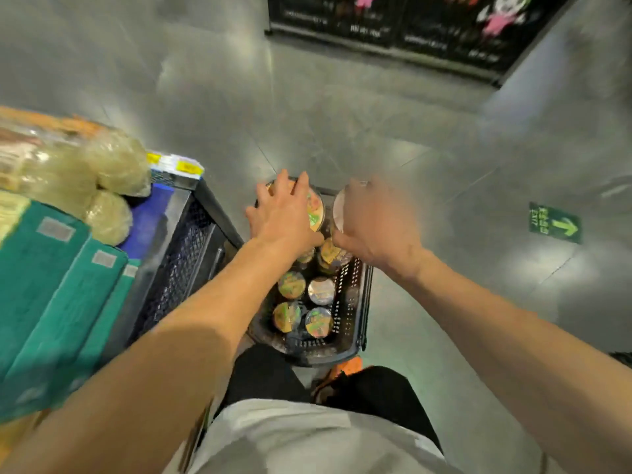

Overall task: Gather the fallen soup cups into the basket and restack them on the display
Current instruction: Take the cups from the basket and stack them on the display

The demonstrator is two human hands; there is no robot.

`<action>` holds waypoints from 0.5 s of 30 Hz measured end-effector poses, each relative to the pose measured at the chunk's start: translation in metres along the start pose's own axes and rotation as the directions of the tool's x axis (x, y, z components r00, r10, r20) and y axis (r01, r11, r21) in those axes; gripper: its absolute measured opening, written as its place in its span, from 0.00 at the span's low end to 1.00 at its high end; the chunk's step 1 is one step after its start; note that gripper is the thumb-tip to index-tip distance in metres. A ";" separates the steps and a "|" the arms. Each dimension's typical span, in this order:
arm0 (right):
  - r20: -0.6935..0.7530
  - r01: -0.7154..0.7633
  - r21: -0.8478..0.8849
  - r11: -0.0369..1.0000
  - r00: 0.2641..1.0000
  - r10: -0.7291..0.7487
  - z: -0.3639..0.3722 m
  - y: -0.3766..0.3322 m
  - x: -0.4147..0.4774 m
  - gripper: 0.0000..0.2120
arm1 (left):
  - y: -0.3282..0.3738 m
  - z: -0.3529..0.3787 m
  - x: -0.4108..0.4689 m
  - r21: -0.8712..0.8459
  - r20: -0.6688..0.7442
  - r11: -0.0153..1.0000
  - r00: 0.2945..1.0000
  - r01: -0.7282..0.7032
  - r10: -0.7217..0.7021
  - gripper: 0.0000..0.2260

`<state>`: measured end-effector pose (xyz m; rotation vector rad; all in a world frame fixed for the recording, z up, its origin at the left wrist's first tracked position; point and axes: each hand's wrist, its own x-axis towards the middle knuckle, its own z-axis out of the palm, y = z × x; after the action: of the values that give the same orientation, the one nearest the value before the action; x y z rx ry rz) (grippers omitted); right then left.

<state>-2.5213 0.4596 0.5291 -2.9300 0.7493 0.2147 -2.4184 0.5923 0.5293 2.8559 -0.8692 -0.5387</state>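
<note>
A black plastic basket [352, 302] stands on the floor in front of me, holding several soup cups [291, 284] with colourful foil lids. My left hand [284, 213] grips a large cup with an orange-green lid [316, 210] from above, at the basket's far end. Beside it, my right hand [372, 224] holds another cup tipped on its side, its pale bottom [340, 208] facing left. The right hand is blurred.
On the left is a display shelf [178, 261] with a black mesh front, carrying green boxes [51, 285] and bagged noodles [102, 165]. Grey tiled floor surrounds the basket; a green arrow sticker [554, 222] lies to the right. A dark display base [410, 25] stands far ahead.
</note>
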 end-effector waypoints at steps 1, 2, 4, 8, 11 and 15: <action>-0.007 0.001 0.020 1.000 1.000 -0.001 -0.021 0.001 -0.003 0.47 | 0.004 -0.021 -0.007 -0.010 -0.012 1.000 1.000 0.007 -0.007 0.52; -0.018 0.004 0.041 0.999 1.000 -0.003 -0.043 0.002 -0.006 0.47 | 0.008 -0.042 -0.013 -0.020 -0.031 1.000 0.999 0.015 -0.015 0.51; -0.042 0.023 0.056 0.998 0.999 -0.020 -0.084 0.006 -0.009 0.45 | 0.018 -0.082 -0.025 -0.030 -0.069 0.999 0.997 0.032 -0.034 0.50; -0.104 0.096 -0.004 0.995 0.990 -0.096 -0.160 0.017 -0.011 0.41 | 0.041 -0.153 -0.054 -0.041 -0.132 0.997 0.988 0.071 -0.076 0.48; -0.182 0.156 -0.022 0.988 0.971 -0.157 -0.209 0.020 -0.013 0.39 | 0.060 -0.197 -0.077 -0.066 -0.166 0.993 0.980 0.101 -0.110 0.45; -0.240 0.231 -0.056 0.971 0.941 -0.237 -0.263 0.020 -0.025 0.43 | 0.079 -0.245 -0.109 -0.101 -0.232 0.983 0.957 0.156 -0.176 0.43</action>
<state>-2.5239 0.4164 0.7903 -3.0717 0.4171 -0.1637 -2.4544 0.5874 0.8064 2.8555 -0.5576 -0.2284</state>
